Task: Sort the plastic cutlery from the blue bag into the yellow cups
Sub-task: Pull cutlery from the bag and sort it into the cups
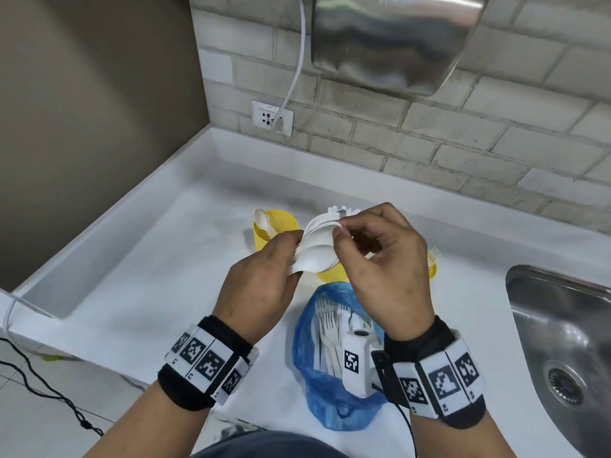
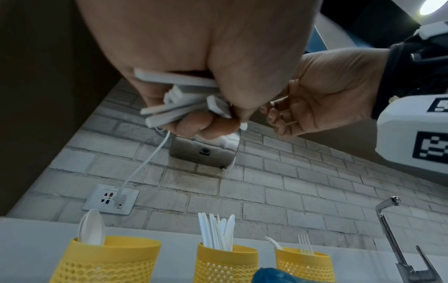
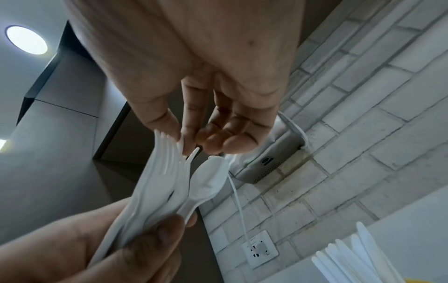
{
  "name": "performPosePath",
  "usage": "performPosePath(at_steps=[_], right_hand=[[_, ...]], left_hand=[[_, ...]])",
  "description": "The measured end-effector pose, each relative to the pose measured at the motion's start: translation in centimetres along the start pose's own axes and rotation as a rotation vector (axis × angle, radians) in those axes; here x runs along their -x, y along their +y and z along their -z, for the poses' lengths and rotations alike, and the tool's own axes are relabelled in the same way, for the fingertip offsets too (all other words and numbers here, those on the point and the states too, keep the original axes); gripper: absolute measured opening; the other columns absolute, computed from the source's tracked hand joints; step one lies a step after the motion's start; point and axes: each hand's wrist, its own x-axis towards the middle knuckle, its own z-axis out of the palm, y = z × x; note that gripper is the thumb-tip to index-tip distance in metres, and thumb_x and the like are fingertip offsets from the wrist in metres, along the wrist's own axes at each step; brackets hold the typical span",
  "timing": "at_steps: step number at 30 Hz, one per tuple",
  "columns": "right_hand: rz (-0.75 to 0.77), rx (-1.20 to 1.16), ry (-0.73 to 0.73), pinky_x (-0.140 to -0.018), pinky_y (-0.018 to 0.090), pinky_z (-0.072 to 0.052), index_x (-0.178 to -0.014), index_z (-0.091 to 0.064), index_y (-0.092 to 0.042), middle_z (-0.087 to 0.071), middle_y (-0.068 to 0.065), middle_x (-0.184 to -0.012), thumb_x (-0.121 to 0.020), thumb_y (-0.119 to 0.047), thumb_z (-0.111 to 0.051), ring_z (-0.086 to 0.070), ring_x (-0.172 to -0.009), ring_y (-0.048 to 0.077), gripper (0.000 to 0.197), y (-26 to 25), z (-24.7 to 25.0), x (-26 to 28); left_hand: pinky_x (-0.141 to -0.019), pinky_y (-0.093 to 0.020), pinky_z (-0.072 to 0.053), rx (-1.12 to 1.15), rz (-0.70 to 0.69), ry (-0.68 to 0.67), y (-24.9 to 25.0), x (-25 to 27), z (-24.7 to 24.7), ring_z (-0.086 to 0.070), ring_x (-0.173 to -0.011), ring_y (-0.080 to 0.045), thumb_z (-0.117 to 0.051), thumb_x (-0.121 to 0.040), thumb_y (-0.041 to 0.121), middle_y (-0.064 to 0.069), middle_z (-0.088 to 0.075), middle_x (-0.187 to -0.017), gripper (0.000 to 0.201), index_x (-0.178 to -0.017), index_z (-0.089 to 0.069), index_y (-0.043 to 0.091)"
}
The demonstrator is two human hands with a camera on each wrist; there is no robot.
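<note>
Left hand (image 1: 261, 279) fingers clench cutlery bundle (image 3: 169, 183); right hand (image 1: 380, 256) fingers pinch fork tine, seen only by right wrist.

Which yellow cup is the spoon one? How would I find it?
Start at the white wall socket and look down to the counter. Three yellow cups stand in a row; the spoon cup is the leftmost, farthest from the sink. Only it has rounded spoon bowls sticking up, not knives or forks.
</note>
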Motion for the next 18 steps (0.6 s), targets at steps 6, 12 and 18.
performPosePath(at_steps=[6,12,18], right_hand=[[0.060,-0.092,0.221,-0.065,0.031,-0.054,-0.092,-0.069,-0.018,-0.065,0.003,-0.084,-0.097,-0.011,-0.065,-0.067,-0.069,0.017,0.010,-0.4,0.8,-0.8],[-0.007,-0.278,0.462,-0.054,0.038,-0.057,-0.094,-0.056,-0.016,-0.061,0.020,-0.082,-0.105,-0.017,-0.054,-0.068,-0.054,0.032,0.011,-0.4,4.0,-3.3],[-0.040,-0.039,0.399,-0.055,0.054,-0.058,-0.083,-0.054,-0.028,-0.063,-0.007,-0.067,-0.101,-0.022,-0.060,-0.073,-0.055,0.023,0.020,2.0,4.1,-3.7]], left_hand=[[-0.062,-0.035,-0.049,0.072,0.063,-0.028,-0.9,0.2,-0.3,-0.065,-0.084,-0.034,-0.054,-0.090,0.020,-0.001,-0.070,-0.112,0.046,-0.136,-0.051,0.020],[-0.059,-0.032,-0.034,0.216,0.152,-0.021,-1.6,0.1,-0.4,-0.045,-0.068,-0.015,-0.056,-0.097,0.009,0.019,-0.051,-0.077,0.027,-0.108,-0.045,0.030],[-0.065,-0.029,-0.043,0.451,0.149,-0.015,-0.4,-0.3,0.3,-0.049,-0.071,-0.014,-0.054,-0.103,0.010,0.007,-0.056,-0.078,0.011,-0.098,-0.046,0.016]])
